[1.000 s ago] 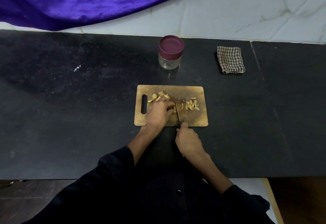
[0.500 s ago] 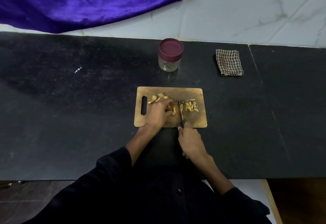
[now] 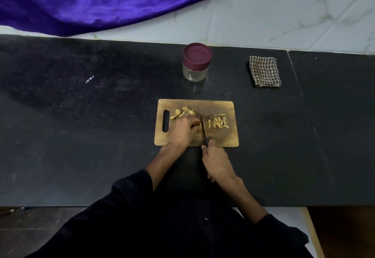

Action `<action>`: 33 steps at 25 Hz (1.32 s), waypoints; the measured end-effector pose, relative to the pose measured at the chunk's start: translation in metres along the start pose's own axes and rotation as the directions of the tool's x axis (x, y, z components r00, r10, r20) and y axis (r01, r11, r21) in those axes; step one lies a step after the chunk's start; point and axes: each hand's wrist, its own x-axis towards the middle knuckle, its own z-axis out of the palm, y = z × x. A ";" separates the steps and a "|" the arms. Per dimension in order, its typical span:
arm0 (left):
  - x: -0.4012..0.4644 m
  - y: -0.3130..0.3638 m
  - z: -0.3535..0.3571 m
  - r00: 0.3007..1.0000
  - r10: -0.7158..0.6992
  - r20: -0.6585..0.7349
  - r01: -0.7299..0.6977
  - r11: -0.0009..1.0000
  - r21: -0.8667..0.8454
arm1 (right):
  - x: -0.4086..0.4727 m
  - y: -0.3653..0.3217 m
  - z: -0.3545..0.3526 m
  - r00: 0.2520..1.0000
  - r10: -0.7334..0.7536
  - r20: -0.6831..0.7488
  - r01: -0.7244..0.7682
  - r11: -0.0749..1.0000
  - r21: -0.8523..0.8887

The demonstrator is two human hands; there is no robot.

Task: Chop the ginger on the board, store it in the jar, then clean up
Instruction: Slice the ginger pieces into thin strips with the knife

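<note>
Chopping stage, under way. On the cutting board (image 3: 223, 140) you have a pile of cut strips (image 3: 218, 123) lying right of the blade and uncut ginger pieces (image 3: 182, 112) lying left of it, near the handle slot. Your left hand (image 3: 183, 130) holds a piece down with curled fingers (image 3: 195, 124) just beside the knife (image 3: 204, 128); your right hand (image 3: 217, 162) grips the knife handle at the board's near edge. The jar (image 3: 195, 62) stands behind the board on the bench (image 3: 81, 136) with its maroon lid on; it looks nearly empty, so storing appears not yet begun. The checked cloth (image 3: 264, 71) lies folded to the right, well apart, judged unused. Left to do: finish cutting, fill the jar, clean up. Compared with the earlier frames, the hands hold the same grips and the blade sits at nearly the same place; the cut pile looks unchanged.
</note>
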 end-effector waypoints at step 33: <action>-0.002 -0.003 0.004 0.999 0.023 -0.035 -0.022 0.999 0.030 | -0.002 -0.003 -0.004 1.000 -0.001 0.000 0.001 0.999 0.041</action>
